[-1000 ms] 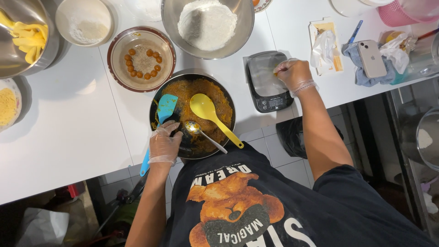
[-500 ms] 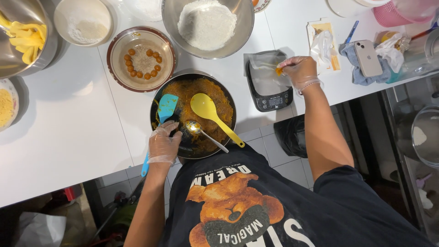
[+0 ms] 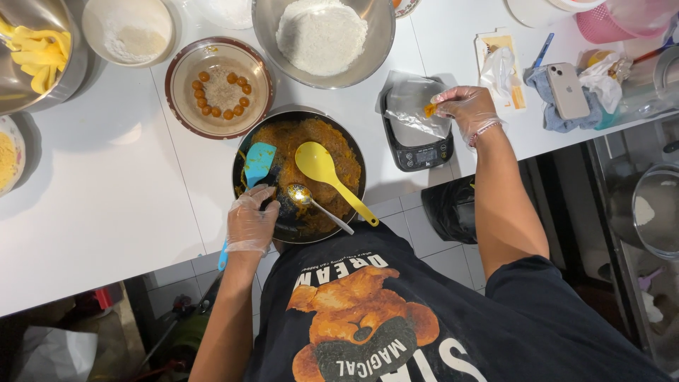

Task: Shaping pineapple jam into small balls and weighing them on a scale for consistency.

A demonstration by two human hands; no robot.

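Note:
My gloved left hand (image 3: 251,221) curls over the near rim of a black pan (image 3: 351,152) of orange-brown filling, on top of the handle of a blue spatula (image 3: 259,163). A yellow spoon (image 3: 322,170) and a metal spoon (image 3: 305,198) lie in the pan. My gloved right hand (image 3: 468,110) pinches a small orange lump of filling (image 3: 429,110) just above a black kitchen scale (image 3: 419,148) covered with clear plastic film.
Behind the pan stand a bowl with several orange balls (image 3: 221,86), a steel bowl of white flour (image 3: 322,35) and a bowl of white powder (image 3: 129,30). A phone on a blue cloth (image 3: 566,90) and plastic packets lie at the right. A steel bowl with yellow pieces (image 3: 35,49) sits far left.
My right hand has shifted slightly right over the scale, and the orange lump now shows between its fingertips. My left hand has stayed on the pan rim.

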